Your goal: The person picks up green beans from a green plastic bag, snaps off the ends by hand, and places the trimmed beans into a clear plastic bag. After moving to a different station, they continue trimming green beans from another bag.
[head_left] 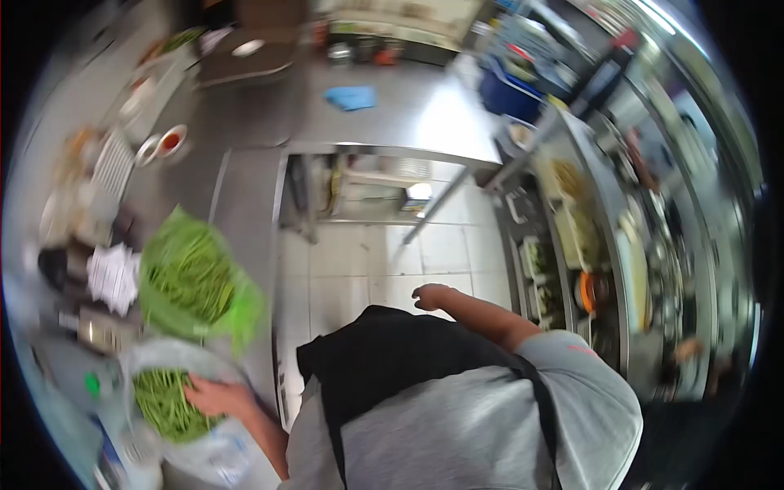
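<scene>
My left hand (216,398) lies on cut green beans (170,411), which fill a clear plastic bag (151,354) on the steel counter. Its fingers look stretched out, with the tips partly lost among the beans. Just beyond, a green plastic bag (186,224) stands open with thinner green beans (192,282) inside. My right hand (429,296) hangs in the air over the tiled floor, away from any object. Its thumb and fingers appear loosely apart, and nothing shows in them.
The steel counter (249,192) runs ahead and turns right, carrying a blue cloth (353,98) and a small bowl of red sauce (171,140). Crumpled white paper (114,278) sits left of the bags. On the right, a shelf rack (559,245) holds food trays beside a blue bin (508,91).
</scene>
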A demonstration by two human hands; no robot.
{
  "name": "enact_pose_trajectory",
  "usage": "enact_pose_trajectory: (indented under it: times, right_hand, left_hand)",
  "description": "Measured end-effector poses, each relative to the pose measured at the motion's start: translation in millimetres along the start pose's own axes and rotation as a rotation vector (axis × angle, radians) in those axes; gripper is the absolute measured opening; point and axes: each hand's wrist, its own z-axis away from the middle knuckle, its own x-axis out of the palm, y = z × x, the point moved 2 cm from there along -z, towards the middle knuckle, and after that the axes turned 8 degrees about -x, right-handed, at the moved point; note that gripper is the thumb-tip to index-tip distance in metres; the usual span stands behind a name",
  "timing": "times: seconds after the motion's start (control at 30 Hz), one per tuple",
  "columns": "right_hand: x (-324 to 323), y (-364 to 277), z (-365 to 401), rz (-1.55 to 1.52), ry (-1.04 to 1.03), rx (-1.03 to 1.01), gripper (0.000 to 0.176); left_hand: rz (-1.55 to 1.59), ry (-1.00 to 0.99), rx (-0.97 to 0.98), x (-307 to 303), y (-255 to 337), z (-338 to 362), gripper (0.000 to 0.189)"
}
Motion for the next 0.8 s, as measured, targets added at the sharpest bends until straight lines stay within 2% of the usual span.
enact_pose_trajectory:
  times: [0.1, 0.17, 0.2, 0.3, 0.4, 0.43, 0.5, 0.6, 0.67, 0.8]
  right_hand:
    - [43, 35, 22, -0.114, 0.055, 0.15, 0.041]
    - [58, 47, 36, -0.111, 0.006, 0.208, 0.039]
    - [61, 46, 48, -0.127, 0.017, 0.22, 0.039]
    - [72, 42, 72, -0.17, 0.097, 0.245, 0.038]
    - [90, 19, 107, -0.303, 0.22, 0.306, 0.039]
    - [98, 10, 121, -0.342, 0.227, 0.311, 0.039]
    - [134, 4, 130, -0.356, 0.201, 0.283, 0.039]
    - [184, -13, 167, -0.406, 0.116, 0.254, 0.042]
    - [248, 1, 168, -0.441, 0.046, 0.248, 0.042]
    - [319, -5, 221, -0.538, 0.065, 0.486, 0.039]
  left_hand:
    - [-0.055, 0.017, 0.017, 12, 0, -3, 0.053]
    - [-0.109, -0.088, -0.047, 3, 11, -4, 0.051]
    - [-0.133, -0.144, -0.073, 2, 19, -4, 0.05]
    - [-0.247, -0.134, 0.023, 31, 13, -9, 0.05]
    - [-0.229, -0.097, -0.012, 26, 25, -7, 0.05]
    - [-0.129, -0.144, 0.058, 16, 27, -6, 0.053]
    - [0.054, -0.231, 0.178, -8, 23, -1, 0.063]
    - [-0.193, -0.202, 0.084, -5, 25, -2, 0.051]
    - [-0.171, -0.187, 0.132, -2, 19, -1, 0.052]
    - [-0.109, -0.103, 0.285, 19, -10, 1, 0.054]
